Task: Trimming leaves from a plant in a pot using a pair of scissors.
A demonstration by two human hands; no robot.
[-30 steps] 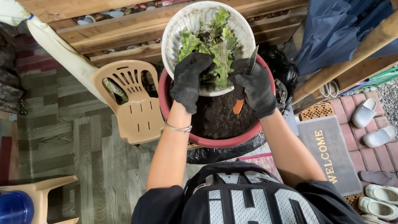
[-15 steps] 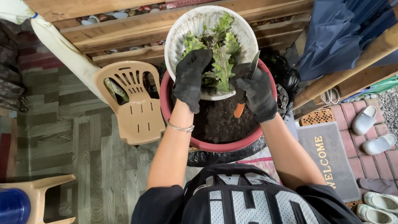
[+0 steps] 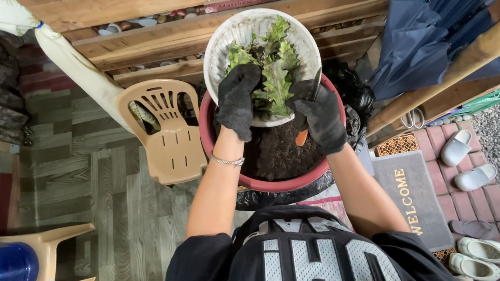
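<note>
The left hand (image 3: 239,100), in a black glove, was closed over the near rim of a white pot (image 3: 217,55), fingers curled onto its edge; the right hand (image 3: 321,116), gloved the same, was wrapped around a trowel with an orange handle (image 3: 302,137), its dark blade rising past the pot's right side; that hand also pressed against the pot's rim. The white pot held a green, spiky-edged succulent plant (image 3: 273,71) and was tilted towards the person, resting over the far part of a red basin (image 3: 281,184); the basin was filled with dark soil (image 3: 277,153), which lay bare between the two wrists. A thin bracelet (image 3: 228,160) circled the left wrist. Just left of the basin stood a beige plastic chair (image 3: 168,147) on the wood-patterned floor (image 3: 111,202); to the right, a folded blue umbrella (image 3: 428,36) leaned beside a wooden pole (image 3: 475,55); a grey doormat (image 3: 413,200) lay nearby on red brick, with pale slippers (image 3: 465,158) next to it.
</note>
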